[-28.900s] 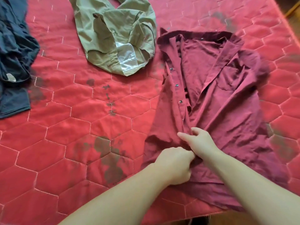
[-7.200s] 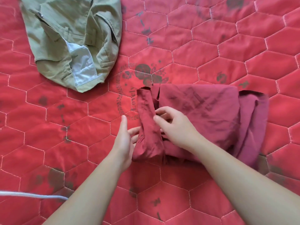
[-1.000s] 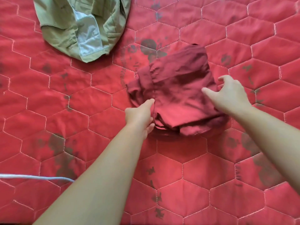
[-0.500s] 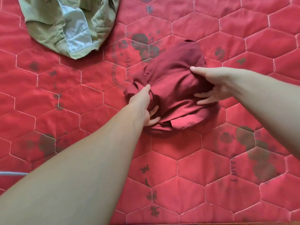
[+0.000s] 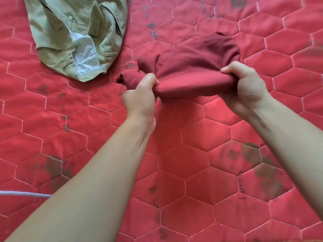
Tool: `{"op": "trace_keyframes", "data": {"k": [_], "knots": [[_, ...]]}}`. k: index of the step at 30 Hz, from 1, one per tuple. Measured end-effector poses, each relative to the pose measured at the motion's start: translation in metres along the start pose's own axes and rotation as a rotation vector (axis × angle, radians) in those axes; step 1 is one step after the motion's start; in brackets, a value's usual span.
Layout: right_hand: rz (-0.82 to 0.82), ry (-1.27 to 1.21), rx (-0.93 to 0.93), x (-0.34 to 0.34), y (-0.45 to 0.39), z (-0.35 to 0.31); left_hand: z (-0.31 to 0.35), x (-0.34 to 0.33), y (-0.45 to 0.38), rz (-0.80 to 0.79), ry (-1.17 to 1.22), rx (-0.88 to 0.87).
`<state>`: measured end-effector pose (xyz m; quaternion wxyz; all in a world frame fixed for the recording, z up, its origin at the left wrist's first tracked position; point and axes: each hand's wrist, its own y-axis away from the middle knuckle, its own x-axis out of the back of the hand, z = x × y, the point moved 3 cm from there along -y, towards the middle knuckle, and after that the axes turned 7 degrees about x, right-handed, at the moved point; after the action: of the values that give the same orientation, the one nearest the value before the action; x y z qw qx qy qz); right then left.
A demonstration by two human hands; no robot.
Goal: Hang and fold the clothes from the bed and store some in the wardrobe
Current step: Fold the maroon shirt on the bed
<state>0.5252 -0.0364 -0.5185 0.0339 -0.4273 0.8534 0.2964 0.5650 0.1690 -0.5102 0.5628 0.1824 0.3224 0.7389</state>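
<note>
A folded maroon shirt (image 5: pixel 190 67) is held just above the red quilted bed cover (image 5: pixel 192 154), near the middle of the view. My left hand (image 5: pixel 139 96) grips its left near corner, thumb on top. My right hand (image 5: pixel 244 86) grips its right near corner the same way. A loose end of the shirt sticks out to the left beyond my left hand. A crumpled olive-green garment (image 5: pixel 73 32) with a white inner lining lies on the bed at the upper left, apart from both hands.
A thin white cord (image 5: pixel 24 194) runs in from the left edge near my left forearm. The bed cover carries dark printed marks in several places.
Both hands went from resting on the sides of the folded maroon shirt to gripping its near corners, and the bundle has come up off the bed cover.
</note>
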Motion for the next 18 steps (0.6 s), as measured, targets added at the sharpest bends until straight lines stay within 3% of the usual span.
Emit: {"op": "trace_keyframes", "data": {"k": [4, 7, 10, 15, 18], "knots": [[0.059, 0.083, 0.033, 0.036, 0.024, 0.033, -0.036, 0.018, 0.005, -0.047, -0.079, -0.011], [0.112, 0.476, -0.05, 0.079, 0.047, 0.078, -0.094, 0.052, 0.003, 0.034, -0.333, 0.176], [0.096, 0.601, -0.159, 0.106, 0.06, 0.097, -0.129, 0.078, -0.001, 0.045, -0.453, 0.297], [0.045, 1.149, 0.066, 0.101, 0.056, 0.075, -0.12, 0.086, -0.004, 0.071, -0.659, 0.168], [0.006, 1.215, 0.12, 0.086, 0.044, 0.065, -0.105, 0.079, -0.007, 0.048, -0.653, 0.065]]}}
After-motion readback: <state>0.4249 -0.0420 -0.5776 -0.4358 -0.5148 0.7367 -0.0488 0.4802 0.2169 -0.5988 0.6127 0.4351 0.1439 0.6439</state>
